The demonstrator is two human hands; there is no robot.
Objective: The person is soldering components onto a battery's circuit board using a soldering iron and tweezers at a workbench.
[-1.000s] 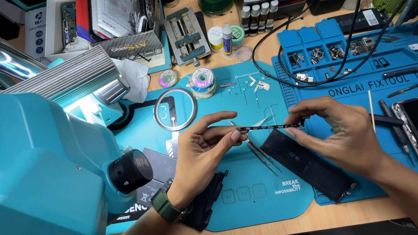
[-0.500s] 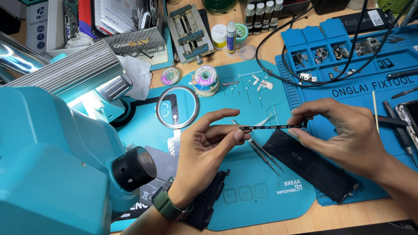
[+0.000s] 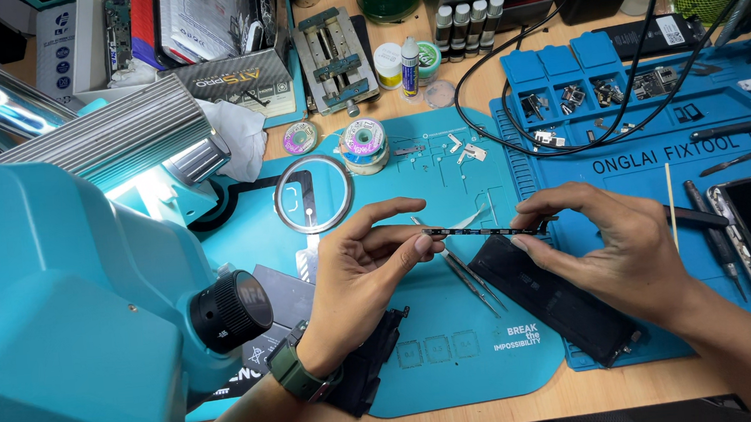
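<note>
Black thin strip (image 3: 481, 229) is pinched at both ends, left hand (image 3: 364, 270) and right hand (image 3: 615, 250) fingers clamped on it. Tweezers (image 3: 470, 275) and a black battery (image 3: 561, 299) are seen below on the teal mat (image 3: 458, 356).

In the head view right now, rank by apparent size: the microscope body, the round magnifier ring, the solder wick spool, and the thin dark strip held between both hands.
1. Microscope body, though nearest the camera.
2. Magnifier ring.
3. Thin dark strip: longer than the ring, far narrower, so unsure.
4. Solder wick spool.
</note>
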